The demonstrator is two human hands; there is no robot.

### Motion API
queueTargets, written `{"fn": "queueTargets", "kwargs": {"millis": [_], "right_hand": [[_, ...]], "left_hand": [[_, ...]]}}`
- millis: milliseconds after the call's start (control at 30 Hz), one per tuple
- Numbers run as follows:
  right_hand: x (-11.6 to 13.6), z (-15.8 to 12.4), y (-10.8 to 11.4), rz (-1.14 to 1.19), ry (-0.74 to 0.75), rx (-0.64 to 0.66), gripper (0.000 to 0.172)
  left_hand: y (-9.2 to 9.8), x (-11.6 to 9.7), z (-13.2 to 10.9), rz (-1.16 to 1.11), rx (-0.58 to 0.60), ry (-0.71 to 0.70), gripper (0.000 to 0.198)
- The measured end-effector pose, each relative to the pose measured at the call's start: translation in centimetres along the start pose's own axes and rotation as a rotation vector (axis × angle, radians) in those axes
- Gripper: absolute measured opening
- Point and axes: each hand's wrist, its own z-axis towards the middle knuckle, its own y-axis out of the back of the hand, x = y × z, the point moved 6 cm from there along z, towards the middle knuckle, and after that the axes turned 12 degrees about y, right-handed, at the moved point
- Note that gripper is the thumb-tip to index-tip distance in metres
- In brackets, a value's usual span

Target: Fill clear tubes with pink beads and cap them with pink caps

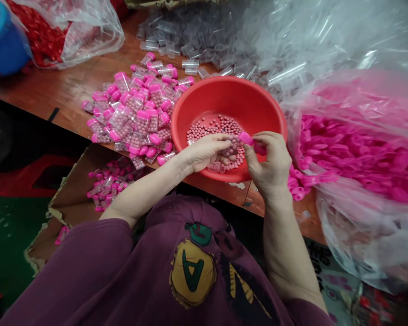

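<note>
My left hand (209,151) is closed on a small clear container (231,147) full of pink beads, above the red basin (282,118). A bright pink cap (245,138) sits at the container's right end; whether it is fully seated I cannot tell. My right hand (271,158) pinches at this cap, and more pink plastic shows under its curled fingers. Below both hands, loose pink beads (204,129) cover part of the basin's floor. Clear empty containers (216,167) lie in the basin near my left fingers.
Capped bead-filled containers (132,108) are heaped left of the basin, with more in a cardboard box (71,194) below the table edge. Clear empty tubes (224,50) pile up behind. Pink caps (357,158) fill a plastic bag at right. A blue bucket (3,45) stands far left.
</note>
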Motion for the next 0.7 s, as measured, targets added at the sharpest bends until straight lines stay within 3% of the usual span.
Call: {"fn": "queueTargets", "kwargs": {"millis": [133, 367, 567, 700], "right_hand": [[0.0, -0.7, -0.4, 0.090, -0.031, 0.034, 0.022], [-2.4, -0.8, -0.8, 0.414, -0.141, -0.230, 0.026], [-0.8, 0.6, 0.0, 0.381, -0.046, -0.023, 0.018], [-0.4, 0.9, 0.1, 0.384, -0.012, 0.047, 0.017]], "left_hand": [[-0.1, -0.1, 0.1, -0.021, 0.033, -0.003, 0.016], [-0.1, 0.2, 0.1, -0.083, 0.071, -0.019, 0.011], [-0.2, 0.5, 0.0, -0.069, 0.068, -0.025, 0.011], [0.1, 0.8, -0.2, -0.073, 0.058, -0.036, 0.014]]}}
